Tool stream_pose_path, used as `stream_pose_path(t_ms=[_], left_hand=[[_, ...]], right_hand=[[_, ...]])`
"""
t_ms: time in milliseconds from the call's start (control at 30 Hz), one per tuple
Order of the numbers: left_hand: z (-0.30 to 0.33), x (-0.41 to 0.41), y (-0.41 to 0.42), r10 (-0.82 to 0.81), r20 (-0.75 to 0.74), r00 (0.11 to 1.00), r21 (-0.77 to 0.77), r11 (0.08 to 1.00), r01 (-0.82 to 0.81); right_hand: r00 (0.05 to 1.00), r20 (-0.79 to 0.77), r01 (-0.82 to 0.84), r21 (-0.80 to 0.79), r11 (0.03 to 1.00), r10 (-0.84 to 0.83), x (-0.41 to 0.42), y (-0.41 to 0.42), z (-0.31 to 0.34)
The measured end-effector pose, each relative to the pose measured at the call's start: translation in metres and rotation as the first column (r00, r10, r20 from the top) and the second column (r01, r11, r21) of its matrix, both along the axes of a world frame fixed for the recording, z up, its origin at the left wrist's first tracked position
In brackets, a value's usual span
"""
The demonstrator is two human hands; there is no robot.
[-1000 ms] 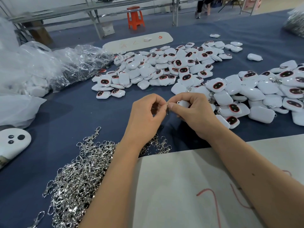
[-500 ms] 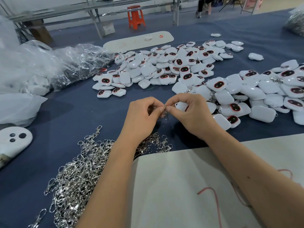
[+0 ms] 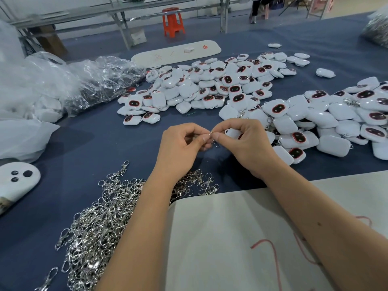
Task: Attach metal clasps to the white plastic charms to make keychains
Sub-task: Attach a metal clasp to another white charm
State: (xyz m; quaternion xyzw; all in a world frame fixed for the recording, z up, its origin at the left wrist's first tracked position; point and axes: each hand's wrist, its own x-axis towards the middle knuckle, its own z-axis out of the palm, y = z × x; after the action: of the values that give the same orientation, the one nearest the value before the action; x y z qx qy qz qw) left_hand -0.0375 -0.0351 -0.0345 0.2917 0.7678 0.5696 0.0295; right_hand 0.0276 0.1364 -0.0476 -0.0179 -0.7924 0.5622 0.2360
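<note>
My left hand (image 3: 180, 148) and my right hand (image 3: 245, 143) meet over the blue table, fingertips pinching a small metal clasp (image 3: 214, 139) between them. A white plastic charm (image 3: 232, 132) peeks out from under my right hand's fingers. A heap of silver clasps (image 3: 100, 223) lies at the near left, partly under my left forearm. White charms with dark red-rimmed faces lie in one pile (image 3: 210, 85) at the middle back and another pile (image 3: 327, 120) on the right.
A white sheet (image 3: 231, 238) with red marks covers the near right of the blue table (image 3: 94, 148). Clear plastic bags (image 3: 63, 80) sit at the back left. A white rounded board (image 3: 176, 52) lies far back; another white piece (image 3: 14, 181) at the left edge.
Both hands have stayed together at the same spot, fingers working slightly on the clasp. The view has shifted a little.
</note>
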Motion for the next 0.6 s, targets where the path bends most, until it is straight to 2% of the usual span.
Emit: stream_pose_path(t_ms=[467, 600], left_hand=[[0.0001, 0.0002, 0.0019, -0.006, 0.08, 0.997, 0.081, 0.997, -0.001], [-0.0003, 0.0004, 0.0024, 0.007, 0.076, 0.997, 0.059, 0.998, -0.012]], right_hand=[[0.999, 0.01, -0.037, -0.053, 0.998, 0.037, -0.0005, 0.0012, -0.0005], [1.0, 0.009, -0.026, -0.041, 0.999, 0.027, 0.0006, 0.0006, -0.0001]])
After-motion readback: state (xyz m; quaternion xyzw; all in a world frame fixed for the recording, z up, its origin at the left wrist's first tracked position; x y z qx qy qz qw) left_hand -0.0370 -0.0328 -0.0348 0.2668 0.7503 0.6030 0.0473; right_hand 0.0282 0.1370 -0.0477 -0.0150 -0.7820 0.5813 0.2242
